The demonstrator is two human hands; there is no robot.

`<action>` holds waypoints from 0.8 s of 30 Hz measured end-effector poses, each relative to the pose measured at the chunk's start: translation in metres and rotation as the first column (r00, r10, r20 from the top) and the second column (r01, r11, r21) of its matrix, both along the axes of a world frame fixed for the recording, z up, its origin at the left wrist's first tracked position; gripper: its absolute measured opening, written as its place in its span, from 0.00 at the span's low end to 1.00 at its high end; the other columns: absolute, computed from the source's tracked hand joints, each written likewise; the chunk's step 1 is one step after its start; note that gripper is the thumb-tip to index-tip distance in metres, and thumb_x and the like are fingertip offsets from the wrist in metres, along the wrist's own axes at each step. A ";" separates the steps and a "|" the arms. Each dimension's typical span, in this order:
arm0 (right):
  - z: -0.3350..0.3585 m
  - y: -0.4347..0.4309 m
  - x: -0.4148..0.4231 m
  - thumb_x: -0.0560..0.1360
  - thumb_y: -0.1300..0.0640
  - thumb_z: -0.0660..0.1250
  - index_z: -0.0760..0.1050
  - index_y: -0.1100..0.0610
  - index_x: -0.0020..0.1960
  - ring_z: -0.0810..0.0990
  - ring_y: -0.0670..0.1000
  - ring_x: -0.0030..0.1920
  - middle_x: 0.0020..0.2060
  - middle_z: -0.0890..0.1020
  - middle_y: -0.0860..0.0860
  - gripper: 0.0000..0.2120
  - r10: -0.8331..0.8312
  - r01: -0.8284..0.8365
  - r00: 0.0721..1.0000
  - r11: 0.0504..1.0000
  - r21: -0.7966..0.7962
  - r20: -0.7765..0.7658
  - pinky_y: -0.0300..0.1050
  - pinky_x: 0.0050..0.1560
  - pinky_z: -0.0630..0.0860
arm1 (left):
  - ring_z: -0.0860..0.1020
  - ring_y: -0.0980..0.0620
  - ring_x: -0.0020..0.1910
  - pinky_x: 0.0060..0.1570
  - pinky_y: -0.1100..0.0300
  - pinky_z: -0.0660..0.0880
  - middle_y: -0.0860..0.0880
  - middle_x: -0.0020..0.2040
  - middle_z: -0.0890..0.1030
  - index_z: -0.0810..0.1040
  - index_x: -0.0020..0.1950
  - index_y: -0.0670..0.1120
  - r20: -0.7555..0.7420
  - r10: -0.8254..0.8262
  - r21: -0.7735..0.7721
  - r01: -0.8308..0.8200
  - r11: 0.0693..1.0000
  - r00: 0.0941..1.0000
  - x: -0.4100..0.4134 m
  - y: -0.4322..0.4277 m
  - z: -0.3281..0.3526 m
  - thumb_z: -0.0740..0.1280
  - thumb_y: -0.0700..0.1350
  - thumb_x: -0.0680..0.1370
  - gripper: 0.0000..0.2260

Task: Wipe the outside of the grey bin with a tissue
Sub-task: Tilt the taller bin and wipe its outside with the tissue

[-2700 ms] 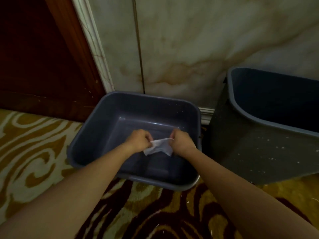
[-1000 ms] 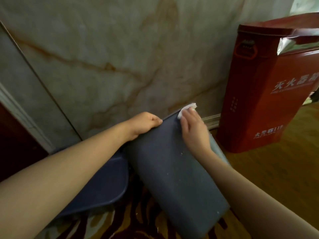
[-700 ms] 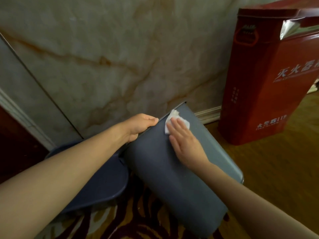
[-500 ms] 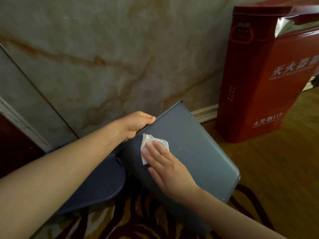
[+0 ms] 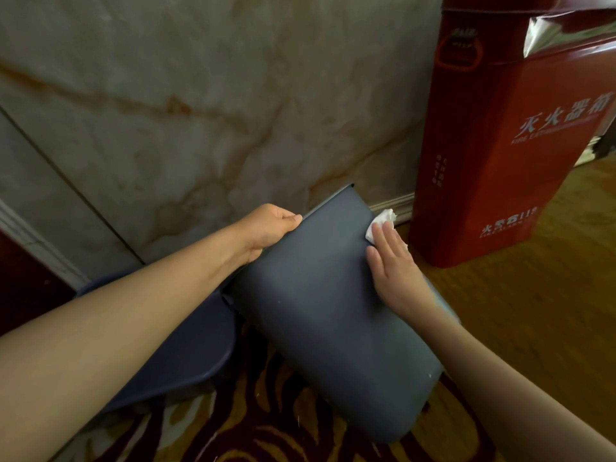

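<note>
While my left hand [image 5: 270, 228] is clenched over the rim of the grey bin [image 5: 333, 311], gripping it tilted on its side, my right hand [image 5: 391, 265] lies flat with fingers extended, pressing a white tissue [image 5: 378, 225] against the bin's outer wall near its upper right edge. The bin leans over the patterned carpet [image 5: 266, 428], its mouth toward the marble wall [image 5: 200, 111]. A blue basin [image 5: 186, 355] sits under my left forearm. A red fire extinguisher box [image 5: 500, 145] stands just beside the bin on my right.
</note>
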State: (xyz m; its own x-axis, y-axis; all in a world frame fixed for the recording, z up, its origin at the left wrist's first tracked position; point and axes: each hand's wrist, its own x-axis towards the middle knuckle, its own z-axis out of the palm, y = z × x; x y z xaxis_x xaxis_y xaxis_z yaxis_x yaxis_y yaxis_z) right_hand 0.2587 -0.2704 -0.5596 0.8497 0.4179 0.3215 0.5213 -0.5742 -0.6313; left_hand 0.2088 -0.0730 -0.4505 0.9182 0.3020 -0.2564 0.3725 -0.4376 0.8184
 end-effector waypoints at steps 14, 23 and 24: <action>-0.031 -0.004 -0.099 0.78 0.43 0.39 0.40 0.46 0.72 0.36 0.41 0.74 0.74 0.43 0.42 0.24 0.067 -0.069 0.997 0.994 -0.081 -0.029 0.41 0.74 0.37 | 0.69 0.49 0.42 0.46 0.58 0.67 0.43 0.43 0.70 0.71 0.45 0.45 0.101 0.204 0.049 -0.210 0.976 0.974 0.002 0.000 -0.012 0.60 0.44 0.78 0.04; -0.031 -0.022 -0.082 0.81 0.49 0.44 0.46 0.55 0.76 0.40 0.49 0.76 0.77 0.46 0.53 0.25 -0.220 0.239 0.926 0.971 0.025 -0.307 0.45 0.74 0.39 | 0.66 0.49 0.43 0.48 0.57 0.64 0.45 0.45 0.68 0.68 0.46 0.47 0.143 0.137 0.099 -0.152 0.983 0.980 0.003 -0.009 -0.008 0.59 0.45 0.78 0.03; -0.021 -0.010 -0.082 0.81 0.50 0.45 0.46 0.55 0.76 0.39 0.48 0.75 0.77 0.46 0.52 0.25 -0.159 0.180 0.953 0.982 0.060 -0.259 0.44 0.74 0.38 | 0.66 0.49 0.44 0.47 0.57 0.63 0.45 0.45 0.68 0.68 0.46 0.47 0.152 0.125 0.101 -0.141 0.985 0.980 0.002 -0.010 -0.006 0.59 0.45 0.78 0.03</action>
State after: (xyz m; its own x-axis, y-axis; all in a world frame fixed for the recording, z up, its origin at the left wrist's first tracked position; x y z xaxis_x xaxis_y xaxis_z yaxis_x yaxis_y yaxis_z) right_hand 0.1767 -0.2806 -0.5806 0.9635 0.2420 0.1146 0.2385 -0.5813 -0.7779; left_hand 0.2106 -0.0830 -0.4569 0.8928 0.4430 -0.0820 0.3147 -0.4829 0.8171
